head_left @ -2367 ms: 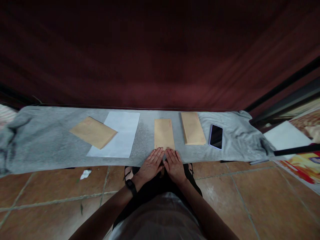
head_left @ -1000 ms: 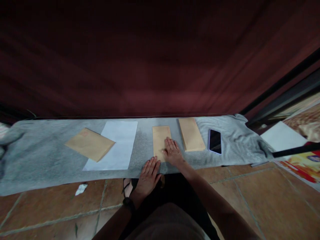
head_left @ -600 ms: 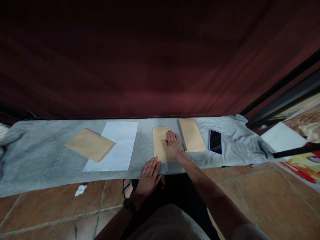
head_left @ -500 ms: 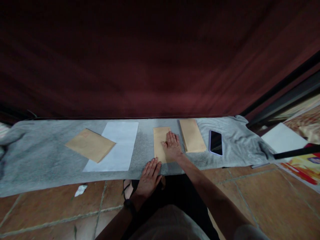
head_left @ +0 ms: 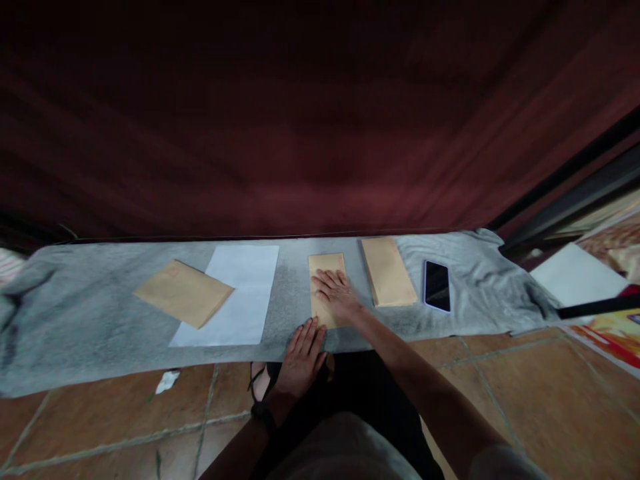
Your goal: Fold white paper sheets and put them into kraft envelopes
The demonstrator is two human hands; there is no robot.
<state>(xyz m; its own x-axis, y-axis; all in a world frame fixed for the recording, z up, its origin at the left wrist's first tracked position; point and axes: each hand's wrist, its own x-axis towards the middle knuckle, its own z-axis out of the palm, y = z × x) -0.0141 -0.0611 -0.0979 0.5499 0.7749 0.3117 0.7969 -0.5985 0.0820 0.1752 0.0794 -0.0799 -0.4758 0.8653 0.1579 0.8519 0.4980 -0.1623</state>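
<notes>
A brown paper envelope (head_left: 327,261) lies flat on the grey cloth in front of me, its long side pointing away. My right hand (head_left: 336,293) rests palm down across its middle, fingers stretched out, and covers part of it. My left hand (head_left: 301,357) is flat with fingers extended at the near edge, its fingertips at the envelope's lower left corner. Just to the right sits a stack of brown envelopes (head_left: 389,272). On the left, more brown envelopes (head_left: 184,293) lie askew, partly over white paper (head_left: 245,293).
A phone (head_left: 437,287) lies on the right of the grey cloth (head_left: 90,320). Dark red fabric (head_left: 300,133) hangs along the far edge. A crumpled white scrap (head_left: 167,381) is on the tiled floor (head_left: 120,427). Dark bars and a white sheet (head_left: 577,273) stand at the right.
My right hand has slid left over the envelope, from its right side to its middle. My left hand stays at the lower left corner. The whole view has shifted slightly.
</notes>
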